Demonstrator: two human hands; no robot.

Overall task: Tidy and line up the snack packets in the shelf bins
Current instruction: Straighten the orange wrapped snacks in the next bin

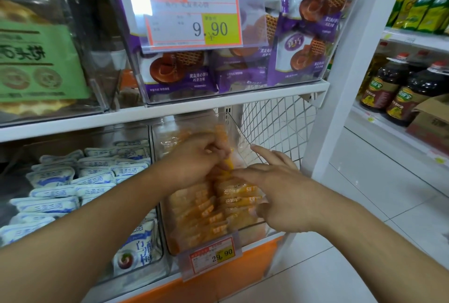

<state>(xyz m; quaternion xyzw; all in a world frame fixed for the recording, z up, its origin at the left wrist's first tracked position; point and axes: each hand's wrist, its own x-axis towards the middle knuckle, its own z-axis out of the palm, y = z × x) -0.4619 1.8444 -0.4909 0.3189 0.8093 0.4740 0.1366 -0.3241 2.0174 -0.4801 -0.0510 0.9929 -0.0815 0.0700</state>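
Both hands are working in the clear bin (245,132) at the lower shelf's right end. The left hand (194,156) is pinching an orange packet (227,165) at the bin's back, while the right hand (279,188) is resting with straight fingers on the lined-up orange packets (213,208).

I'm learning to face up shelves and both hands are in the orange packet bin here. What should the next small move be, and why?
Probably set the packet that the left hand pinches down at the back of the row. The orange packets in front already lie in overlapping lines, and the right hand rests on them with straight fingers, steadying the stack. The bin looks emptier behind.
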